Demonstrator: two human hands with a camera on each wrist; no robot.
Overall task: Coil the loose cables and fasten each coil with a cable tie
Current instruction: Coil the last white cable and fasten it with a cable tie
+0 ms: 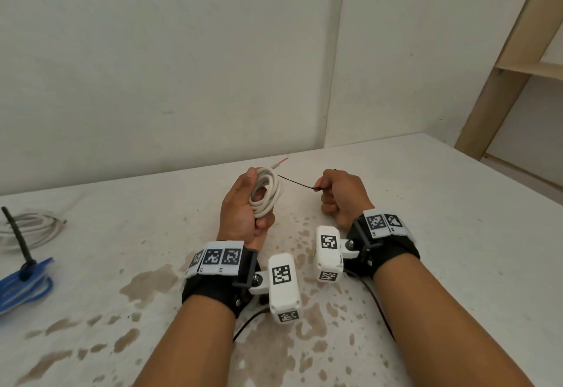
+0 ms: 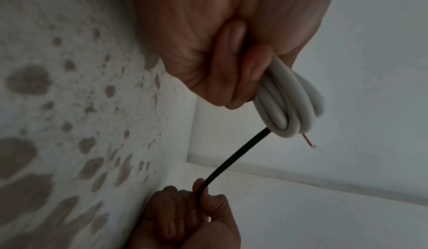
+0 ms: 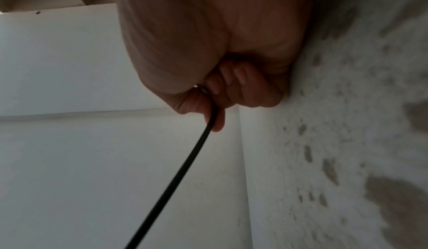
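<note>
The left hand (image 1: 243, 206) is holding a coil of white cable (image 1: 267, 193) upright above the table (image 1: 441, 203), with the fingers curled through the coil and the thumb lying along its side. In the left wrist view the fingertips (image 2: 256, 69) are pressing the loops together. From the top of the coil a short stripped end with a red wire (image 1: 281, 161) is sticking out toward the wall.

The right hand (image 1: 342, 196) is closed into a fist and is pinching the end of a thin black cable tie (image 1: 297, 181) between thumb and forefinger. The tie is stretching straight from the coil to this hand, so it is looking tight. How the tie is passing around the coil I cannot tell, because the loops are hiding that part.

Both hands are staying a little above the table, near each other but not touching. The table surface is showing many brown stains (image 1: 146, 283). At the left edge of the table a blue cable bundle (image 1: 26, 283) is lying with a black tie (image 1: 18, 240) standing up from it, and just behind it a loose white cable (image 1: 33, 225) is lying
</note>
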